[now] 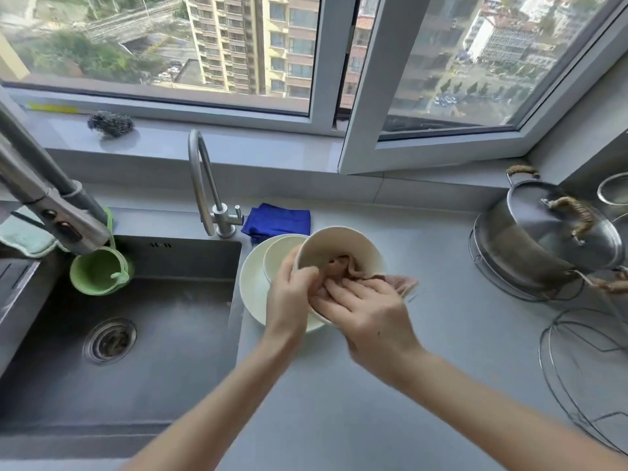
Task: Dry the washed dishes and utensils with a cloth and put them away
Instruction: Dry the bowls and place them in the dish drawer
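Two hands dry a bowl beside the sink.

I watch from far away: the dark sink (136,351) is on the left, and next to it a plate (251,294) with a small bowl (280,251) sits on the counter (339,402). The left hand (289,297) curls its fingers round the big bowl (339,244) and holds it tipped up over the plate. The right hand (370,316) grips a pink cloth (402,283) and presses it on the bowl's near rim. A shiny pot (543,239) stands far right.

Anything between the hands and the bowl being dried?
Only the drying cloth: it lies between the right hand and the bowl, as drying needs. The left hand grips the bowl's rim directly.
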### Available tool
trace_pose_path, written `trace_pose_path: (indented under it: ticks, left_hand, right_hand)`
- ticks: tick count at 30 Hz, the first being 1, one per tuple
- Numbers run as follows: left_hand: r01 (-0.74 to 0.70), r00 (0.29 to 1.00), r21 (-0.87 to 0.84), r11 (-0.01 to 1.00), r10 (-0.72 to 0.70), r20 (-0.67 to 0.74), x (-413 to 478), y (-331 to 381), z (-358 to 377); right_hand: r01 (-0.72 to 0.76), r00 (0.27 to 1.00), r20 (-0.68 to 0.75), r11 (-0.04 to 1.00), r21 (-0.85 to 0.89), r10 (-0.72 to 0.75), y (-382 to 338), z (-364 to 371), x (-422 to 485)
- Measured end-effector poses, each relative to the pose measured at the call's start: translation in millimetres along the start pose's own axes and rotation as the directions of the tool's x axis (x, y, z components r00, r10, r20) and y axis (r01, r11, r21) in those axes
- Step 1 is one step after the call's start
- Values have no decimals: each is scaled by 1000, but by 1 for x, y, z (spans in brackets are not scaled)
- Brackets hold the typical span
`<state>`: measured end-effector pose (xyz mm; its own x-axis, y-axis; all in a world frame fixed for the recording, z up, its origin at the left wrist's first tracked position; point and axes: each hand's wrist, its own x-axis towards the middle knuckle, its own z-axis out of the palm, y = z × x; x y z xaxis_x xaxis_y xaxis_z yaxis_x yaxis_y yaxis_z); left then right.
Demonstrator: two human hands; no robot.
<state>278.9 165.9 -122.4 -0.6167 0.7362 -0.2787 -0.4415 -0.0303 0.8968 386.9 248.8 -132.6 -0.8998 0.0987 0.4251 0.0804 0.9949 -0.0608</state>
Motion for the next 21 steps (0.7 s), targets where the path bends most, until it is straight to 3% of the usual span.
trace_pose_path:
  ticks: [2, 3, 6, 8, 11, 13, 15, 17, 19, 21]
  left_hand:
    - [11, 1000, 12, 1000, -11, -23, 10, 6, -2]
    - [46, 999, 71, 996, -45, -9, 18, 11, -8]
    - [201, 963, 359, 912, -252, 100, 35, 26, -22]
    - [188, 929, 495, 848, -317, 191, 45, 36, -23]
    - [133, 924, 402, 906, -261, 281, 45, 38, -19]
    - [53, 953, 193, 980, -107, 283, 31, 20, -6]
    - [-90, 986, 0, 996, 89, 144, 12, 0, 12]
    - [-180, 981, -41, 983, 183, 69, 10, -3, 17]
    - [-104, 990, 71, 992, 96, 105, 18, 7, 7]
    - [46, 968, 293, 955, -114, 221, 30, 21, -7]
  right_hand:
    - [-97, 994, -32, 989, 115, 102, -17, 6, -1]
    - [-69, 997, -31, 987, 143, 74, -17, 5, -3]
    - [235, 969, 54, 967, 96, -241, 5, -7, -15]
    - [380, 918, 113, 924, 28, -381, 20, -14, -14]
    - [404, 915, 84, 905, -135, -396, 33, -16, -9]
    - [243, 968, -24, 957, -156, -250, 30, -12, -5]
    - [12, 989, -145, 996, -83, -25, 9, -2, -2]
    - [-116, 975, -187, 993, 14, 117, -12, 8, -2]
    - [-47, 989, -141, 999, 17, 49, -11, 6, -8]
    - [212, 977, -14, 976, -43, -213, 7, -7, -19]
